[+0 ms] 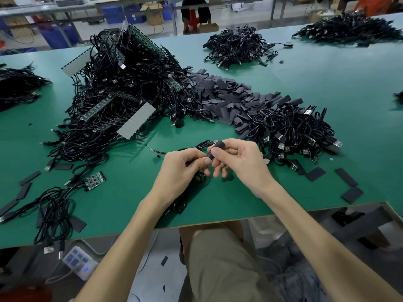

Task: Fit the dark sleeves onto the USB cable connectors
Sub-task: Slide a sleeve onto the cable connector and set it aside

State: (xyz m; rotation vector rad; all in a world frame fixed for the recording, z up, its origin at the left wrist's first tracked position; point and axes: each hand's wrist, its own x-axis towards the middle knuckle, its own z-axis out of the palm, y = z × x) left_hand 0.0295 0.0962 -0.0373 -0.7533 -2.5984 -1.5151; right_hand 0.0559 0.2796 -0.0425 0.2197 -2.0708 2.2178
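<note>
Dark sleeve sits btwn both hands, pinched in the right hand: thumb pressed on its near side, fingers behind, tube tilted w/ its upper end pointing away from me. The left hand is curled round the USB cable, thumb tip right at the sleeve's lower end. I can't tell from my feed whether the connector is inside the sleeve, since the fingers hide that bit. Cable slack loops under the left wrist and lies on the green worktop. Both hands are just above the worktop, near its front edge.

Fwd of the hands: a spread of loose sleeves. Fwd & right of the right hand: cable heap w/ many USB plugs showing. Fwd & left of the left hand: big tangle of cables w/ strip boards mixed in. Left of the left hand, well apart: small circuit board w/ leads attached. Right of the right hand: a few flat sleeves lying singly. Below the left arm, on the floor: white power strip.
</note>
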